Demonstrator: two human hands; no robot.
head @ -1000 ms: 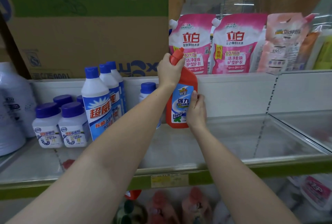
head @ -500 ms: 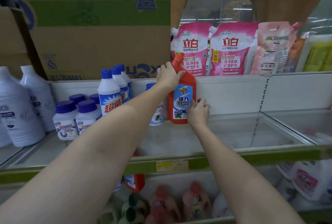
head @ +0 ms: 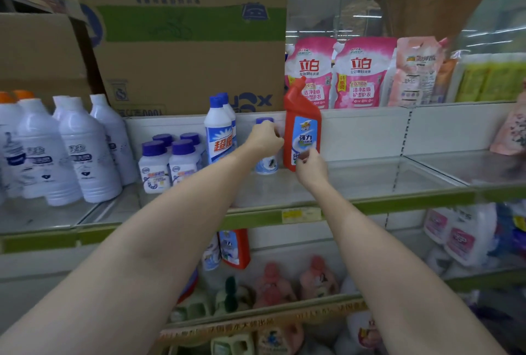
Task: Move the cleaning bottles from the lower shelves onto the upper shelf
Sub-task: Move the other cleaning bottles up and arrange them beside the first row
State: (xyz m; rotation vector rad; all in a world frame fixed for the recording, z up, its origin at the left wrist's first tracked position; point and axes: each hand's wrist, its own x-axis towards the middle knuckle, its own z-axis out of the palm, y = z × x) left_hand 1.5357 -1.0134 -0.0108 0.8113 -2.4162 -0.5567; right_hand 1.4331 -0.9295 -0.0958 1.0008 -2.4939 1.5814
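Red plastic down on the lower shelf (head: pixel 284 246) is what's nearest me: another red bottle (head: pixel 234 248) stands there under the green front edge, so my guess is the job isn't finished. Both my arms reach up and away over that edge.

On the upper shelf (head: pixel 370 181), the red cleaner bottle (head: pixel 302 127) stands upright near the back wall, long axis vertical, angled spout pointing up and left. My right hand (head: pixel 310 167) sits at its base, just in front and a touch right, fingertips curled against the lower label; looks like a light touch to steady it, not a real grip. My left hand (head: pixel 266 138) is just left of the bottle, loosely curled and holding nothing, in front of a small white purple-capped bottle (head: pixel 266 155). Right hand is the closer one, so any last nudge would be its job, I reckon.

Further left on the same shelf: blue-capped bottles (head: pixel 219 132), squat purple-capped ones (head: pixel 155 167), big white jugs (head: pixel 76 155). Above the back wall sit a cardboard box (head: pixel 185 41) and pink refill pouches (head: pixel 361 73).
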